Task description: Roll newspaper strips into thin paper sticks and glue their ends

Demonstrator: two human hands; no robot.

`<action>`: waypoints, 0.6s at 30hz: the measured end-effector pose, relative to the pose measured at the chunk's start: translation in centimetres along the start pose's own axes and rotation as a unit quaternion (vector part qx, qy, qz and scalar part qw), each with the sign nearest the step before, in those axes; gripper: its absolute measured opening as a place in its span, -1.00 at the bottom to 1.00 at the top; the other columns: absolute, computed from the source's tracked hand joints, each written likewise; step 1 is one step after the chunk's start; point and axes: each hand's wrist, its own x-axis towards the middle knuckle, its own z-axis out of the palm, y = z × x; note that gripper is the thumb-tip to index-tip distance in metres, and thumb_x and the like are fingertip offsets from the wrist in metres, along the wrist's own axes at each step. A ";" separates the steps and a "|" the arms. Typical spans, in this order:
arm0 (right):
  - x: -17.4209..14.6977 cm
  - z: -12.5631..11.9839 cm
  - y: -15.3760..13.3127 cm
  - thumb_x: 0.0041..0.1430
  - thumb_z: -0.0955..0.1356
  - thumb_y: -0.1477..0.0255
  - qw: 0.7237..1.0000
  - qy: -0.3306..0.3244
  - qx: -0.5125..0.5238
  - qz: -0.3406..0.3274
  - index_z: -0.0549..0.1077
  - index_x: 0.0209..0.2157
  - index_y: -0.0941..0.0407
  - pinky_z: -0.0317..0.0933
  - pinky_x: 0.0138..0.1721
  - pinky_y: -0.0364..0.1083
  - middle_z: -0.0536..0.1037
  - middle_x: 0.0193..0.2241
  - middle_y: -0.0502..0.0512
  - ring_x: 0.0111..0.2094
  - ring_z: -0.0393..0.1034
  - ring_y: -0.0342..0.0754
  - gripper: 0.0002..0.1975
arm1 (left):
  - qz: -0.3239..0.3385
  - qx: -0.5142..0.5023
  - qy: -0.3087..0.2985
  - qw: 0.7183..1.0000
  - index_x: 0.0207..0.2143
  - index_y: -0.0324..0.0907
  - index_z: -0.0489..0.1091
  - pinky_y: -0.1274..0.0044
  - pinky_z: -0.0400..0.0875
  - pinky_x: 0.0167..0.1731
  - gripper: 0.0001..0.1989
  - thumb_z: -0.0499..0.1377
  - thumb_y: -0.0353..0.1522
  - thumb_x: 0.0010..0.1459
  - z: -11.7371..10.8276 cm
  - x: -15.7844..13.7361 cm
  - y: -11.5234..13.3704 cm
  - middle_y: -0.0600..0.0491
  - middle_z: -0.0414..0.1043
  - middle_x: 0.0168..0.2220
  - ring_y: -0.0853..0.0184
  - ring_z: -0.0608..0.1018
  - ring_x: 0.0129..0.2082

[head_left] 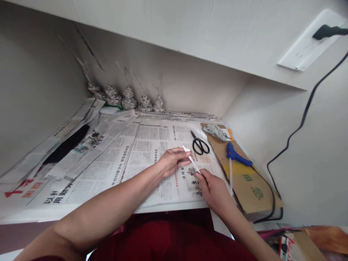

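Note:
A thin white paper strip or tube (194,165) stretches on a slant between my two hands above the newspaper (146,152). My left hand (174,161) pinches its far end between thumb and fingers. The near end sits in the closed fingers of my right hand (213,186). Just beyond the strip lie black-handled scissors (200,145), touched by neither hand. To the right, a blue glue gun (237,155) rests on a flattened cardboard piece (247,188), a pale glue stick (231,175) coming out of its back.
Several coiled-paper gourd shapes (129,98) stand along the back wall. Long paper rods (179,116) lie in front of them. A crumpled grey bundle (216,132) is on the cardboard. A black cord (301,127) hangs from the wall socket (307,45). A dark flat object (66,145) lies left.

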 end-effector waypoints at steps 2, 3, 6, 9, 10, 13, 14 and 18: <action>0.1 0.0 0.1 0.27 0.14 0.25 0.998 -0.024 0.052 0.015 0.33 -0.41 0.09 0.06 -0.49 -0.14 0.35 -0.60 0.00 -0.55 0.25 -0.10 -0.71 | -0.005 0.001 0.002 1.000 -0.38 -0.35 0.47 0.54 0.54 -0.28 -0.81 0.35 -0.53 -0.13 0.0 0.0 0.1 -0.09 0.53 -0.35 0.33 0.58 -0.34; 0.1 0.1 0.2 0.26 0.14 0.23 0.994 -0.040 0.098 0.031 0.33 -0.40 0.09 0.07 -0.50 -0.15 0.34 -0.60 -0.01 -0.56 0.25 -0.11 -0.70 | -0.008 0.001 0.003 1.000 -0.38 -0.35 0.47 0.55 0.54 -0.28 -0.81 0.35 -0.53 -0.13 0.1 0.0 0.1 -0.09 0.53 -0.35 0.33 0.58 -0.34; 0.2 0.2 0.6 0.25 0.14 0.15 0.947 -0.121 0.279 0.107 0.35 -0.36 0.11 0.05 -0.59 -0.17 0.28 -0.64 -0.07 -0.64 0.17 -0.17 -0.65 | -0.018 0.003 -0.001 1.000 -0.38 -0.35 0.47 0.55 0.54 -0.30 -0.81 0.35 -0.52 -0.13 0.1 0.0 0.2 -0.09 0.52 -0.35 0.35 0.58 -0.36; 0.3 0.2 1.1 0.22 0.18 0.12 0.858 -0.191 0.449 0.159 0.34 -0.37 0.13 -0.06 -0.67 -0.20 0.21 -0.69 -0.13 -0.72 0.07 -0.23 -0.64 | -0.021 0.006 -0.019 1.000 -0.38 -0.34 0.47 0.55 0.53 -0.28 -0.82 0.34 -0.50 -0.11 0.0 -0.1 0.2 -0.07 0.52 -0.37 0.36 0.58 -0.37; 0.4 0.2 1.2 0.21 0.20 0.13 0.825 -0.209 0.497 0.168 0.33 -0.38 0.13 -0.09 -0.68 -0.21 0.19 -0.71 -0.14 -0.74 0.04 -0.24 -0.65 | -0.021 0.007 -0.026 0.999 -0.39 -0.34 0.47 0.55 0.53 -0.28 -0.83 0.34 -0.50 -0.11 0.0 -0.1 0.2 -0.07 0.52 -0.38 0.36 0.58 -0.37; 0.4 0.2 1.7 0.19 0.24 0.15 0.733 -0.260 0.601 0.185 0.30 -0.40 0.12 -0.15 -0.72 -0.22 0.10 -0.75 -0.19 -0.77 -0.04 -0.26 -0.69 | -0.020 0.013 -0.035 0.999 -0.39 -0.33 0.46 0.57 0.52 -0.31 -0.83 0.34 -0.49 -0.10 -0.1 -0.2 0.2 -0.05 0.51 -0.41 0.37 0.58 -0.39; 0.5 0.2 1.8 0.19 0.24 0.16 0.713 -0.273 0.618 0.187 0.30 -0.41 0.11 -0.16 -0.73 -0.22 0.08 -0.76 -0.20 -0.78 -0.05 -0.26 -0.70 | -0.019 0.016 -0.036 0.999 -0.39 -0.33 0.45 0.58 0.52 -0.33 -0.82 0.34 -0.48 -0.11 -0.1 -0.1 0.1 -0.04 0.51 -0.42 0.38 0.58 -0.41; 0.4 0.4 1.9 0.20 0.23 0.15 0.733 -0.262 0.601 0.182 0.32 -0.41 0.13 -0.14 -0.73 -0.21 0.13 -0.77 -0.18 -0.79 0.00 -0.25 -0.68 | -0.014 0.028 -0.033 0.999 -0.39 -0.32 0.44 0.61 0.52 -0.40 -0.81 0.35 -0.48 -0.11 -0.2 0.0 0.0 -0.03 0.50 -0.44 0.39 0.57 -0.44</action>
